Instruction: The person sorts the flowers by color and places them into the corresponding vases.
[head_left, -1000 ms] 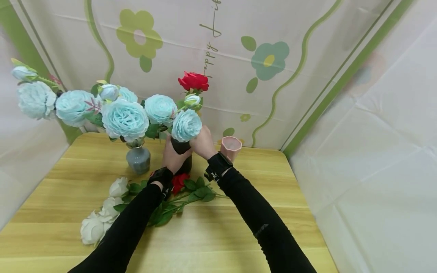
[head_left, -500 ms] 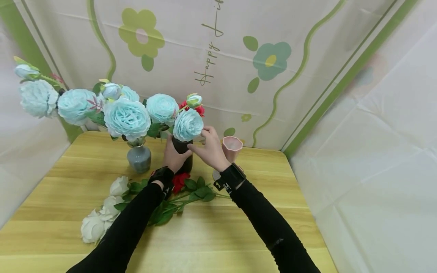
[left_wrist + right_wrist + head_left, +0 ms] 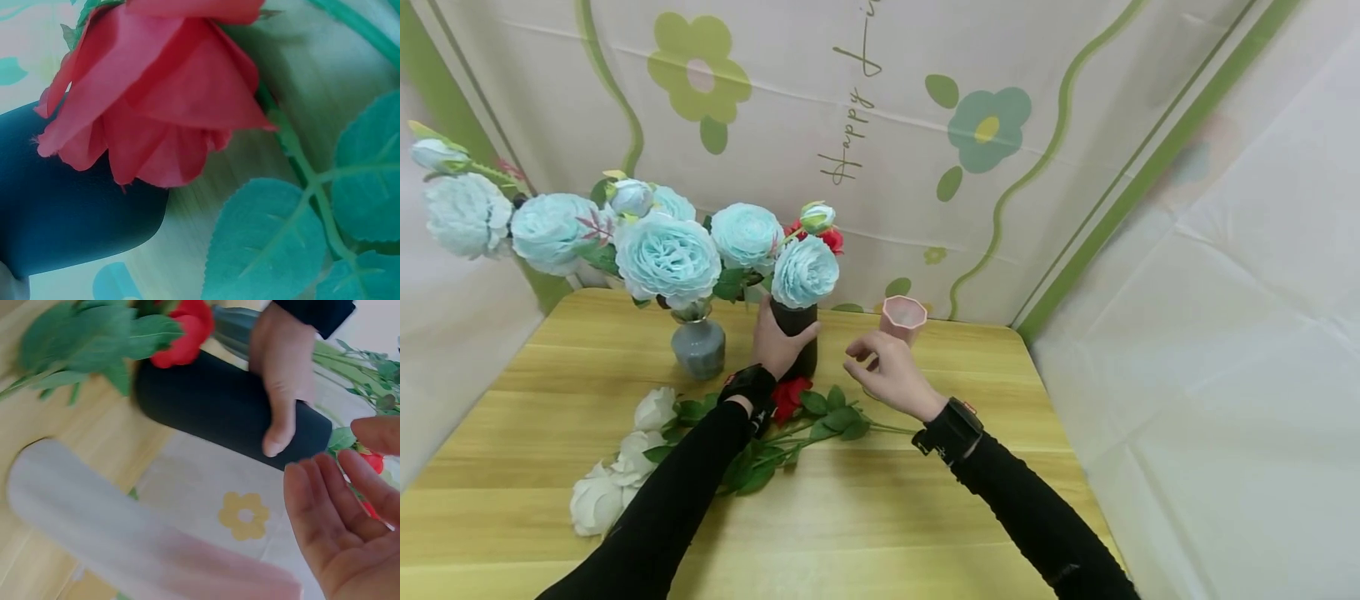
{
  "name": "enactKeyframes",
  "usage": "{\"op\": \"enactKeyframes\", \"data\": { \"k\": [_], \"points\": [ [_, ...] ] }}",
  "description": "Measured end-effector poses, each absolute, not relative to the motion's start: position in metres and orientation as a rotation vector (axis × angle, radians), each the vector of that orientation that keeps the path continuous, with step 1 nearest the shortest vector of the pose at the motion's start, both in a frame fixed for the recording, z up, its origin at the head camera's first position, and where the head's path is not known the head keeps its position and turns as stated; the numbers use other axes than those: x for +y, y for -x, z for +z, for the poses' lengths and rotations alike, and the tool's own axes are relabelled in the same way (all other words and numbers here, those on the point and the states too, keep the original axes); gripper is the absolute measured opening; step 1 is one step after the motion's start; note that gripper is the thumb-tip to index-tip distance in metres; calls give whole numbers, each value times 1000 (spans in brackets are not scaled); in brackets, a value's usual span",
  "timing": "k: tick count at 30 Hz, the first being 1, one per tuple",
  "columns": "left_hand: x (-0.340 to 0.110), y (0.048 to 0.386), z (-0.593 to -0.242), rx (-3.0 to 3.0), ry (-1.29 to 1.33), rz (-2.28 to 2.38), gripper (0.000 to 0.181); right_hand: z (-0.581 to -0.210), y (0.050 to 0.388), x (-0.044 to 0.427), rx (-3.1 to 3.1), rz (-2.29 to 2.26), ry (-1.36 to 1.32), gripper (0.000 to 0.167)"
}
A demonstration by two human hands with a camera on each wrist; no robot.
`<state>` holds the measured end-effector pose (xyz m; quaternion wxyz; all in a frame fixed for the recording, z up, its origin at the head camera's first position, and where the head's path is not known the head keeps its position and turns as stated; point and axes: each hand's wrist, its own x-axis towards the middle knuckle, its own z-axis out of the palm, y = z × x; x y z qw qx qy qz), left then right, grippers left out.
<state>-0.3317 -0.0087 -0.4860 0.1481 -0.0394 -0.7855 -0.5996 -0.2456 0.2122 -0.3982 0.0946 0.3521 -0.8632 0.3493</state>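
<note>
My left hand (image 3: 779, 343) grips the upper part of a black vase (image 3: 806, 354), its thumb laid across the front. A red rose (image 3: 833, 241) shows at the vase's mouth, partly hidden behind light blue flowers (image 3: 806, 272). To the right, my right hand (image 3: 895, 377) hangs over the table with bent, loose fingers and holds nothing; the right wrist view shows its fingers (image 3: 300, 500) apart from the vase. Another red rose (image 3: 169, 94) lies against the vase's foot, its leafy stem (image 3: 880, 426) stretching right.
A tall vase, white below and pink above (image 3: 904, 313), stands behind my right hand. Left of the black vase is a grey vase (image 3: 698, 348) bearing blue flowers (image 3: 667, 257). White roses (image 3: 597, 500) lie at the front left. A printed cloth (image 3: 775, 100) hangs behind the table.
The red rose has sunk lower at the black vase. My right hand has let go and moved right, away from the flowers. My left hand stays on the vase.
</note>
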Motion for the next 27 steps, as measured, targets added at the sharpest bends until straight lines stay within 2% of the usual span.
{"op": "enactKeyframes", "data": {
  "k": [8,12,18,22,27],
  "points": [
    [-11,330,-484,-2267,110,-1730,97,-427,235,235,-2805,765,-1209,5],
    [-12,330,-483,-2264,119,-1733,98,-458,233,246,-2923,383,-1191,11],
    [-10,331,-486,-2267,125,-1721,97,-500,234,258,-2901,-222,-1094,6],
    [-9,332,-487,-2254,144,-1732,96,-513,237,262,-2878,-252,-1109,13],
    [-9,332,-488,-2264,128,-1739,103,-512,240,260,-2850,-156,-1173,24]
  ]
}}
